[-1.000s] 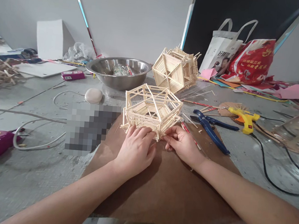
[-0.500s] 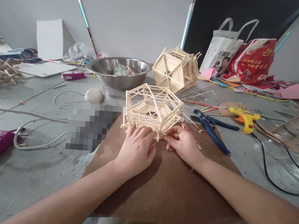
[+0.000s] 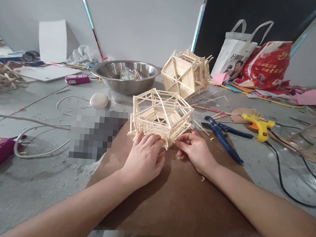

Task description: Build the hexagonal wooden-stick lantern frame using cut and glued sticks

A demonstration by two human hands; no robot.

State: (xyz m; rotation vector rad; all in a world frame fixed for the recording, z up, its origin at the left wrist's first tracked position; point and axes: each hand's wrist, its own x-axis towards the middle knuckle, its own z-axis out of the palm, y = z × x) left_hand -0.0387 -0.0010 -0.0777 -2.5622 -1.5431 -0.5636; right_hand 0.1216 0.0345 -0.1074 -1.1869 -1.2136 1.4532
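Note:
A hexagonal frame of thin pale wooden sticks (image 3: 162, 113) sits on the brown board (image 3: 178, 204) in front of me. My left hand (image 3: 145, 157) is closed on its near lower edge, with the fingers laid over the sticks and the thumb bent in at the side. At the frame's lower right corner my right hand (image 3: 195, 150) makes a pinch with thumb and forefinger. Its fingertips touch the sticks there, and whatever is between them is too small to make out. Part of a red-and-white strip (image 3: 194, 131) shows behind the right hand.
Blue cutters (image 3: 224, 138) and a yellow glue gun (image 3: 258, 126) with a black cable lie to the right. Farther back are a second stick frame (image 3: 186, 75) and a steel bowl (image 3: 125, 77). A white cable (image 3: 39, 125) loops on the left.
My right hand has shifted slightly to the right and now covers much of the red-and-white strip. The left hand and the stick frame stay in place.

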